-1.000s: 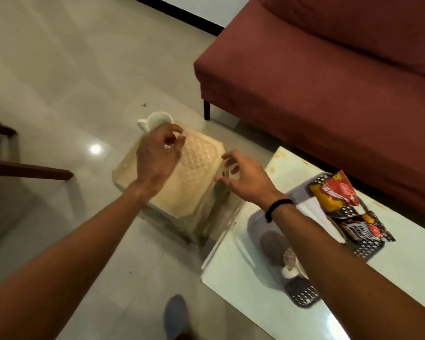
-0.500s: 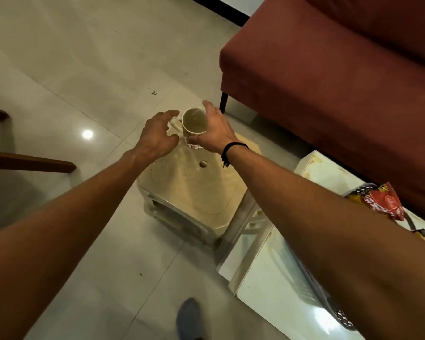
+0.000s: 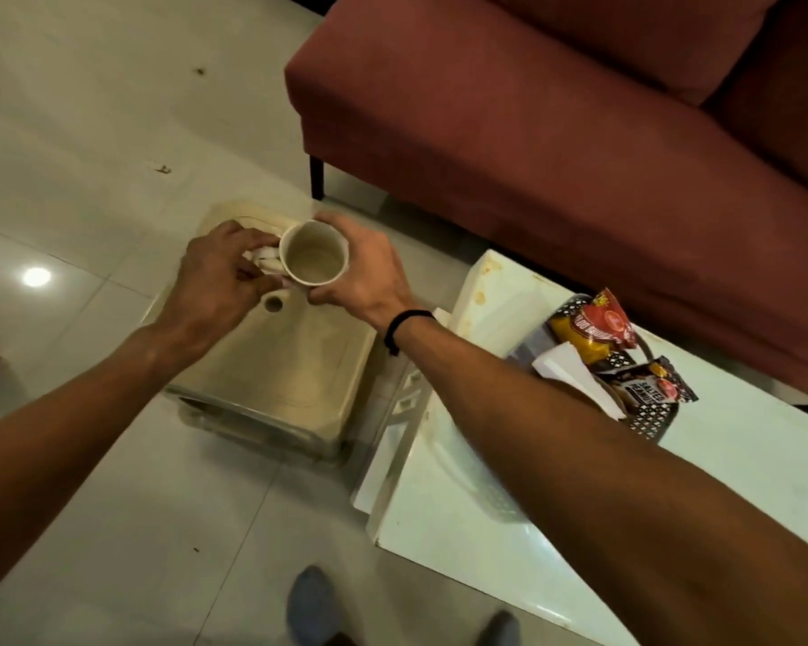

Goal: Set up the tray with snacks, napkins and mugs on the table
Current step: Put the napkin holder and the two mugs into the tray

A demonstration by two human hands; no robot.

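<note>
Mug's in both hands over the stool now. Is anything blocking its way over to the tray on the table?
Nothing visible blocks it. The mug sits between the left hand and right hand, and the person's own right forearm hides most of the tray.

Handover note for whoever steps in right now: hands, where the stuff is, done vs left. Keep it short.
Left hand: pinches the handle of the cream ceramic mug.
Right hand: wraps the mug's body from the other side.
The mug looks empty and upright, held above the beige plastic stool.
The dark perforated tray sits on the white glass-topped table, carrying a red and yellow snack packet, a black salted peanuts packet and a white napkin.
Done: snacks and napkin on the tray.
Left: bring this mug to the tray. Whether another mug is already there is hidden by the right forearm.
</note>
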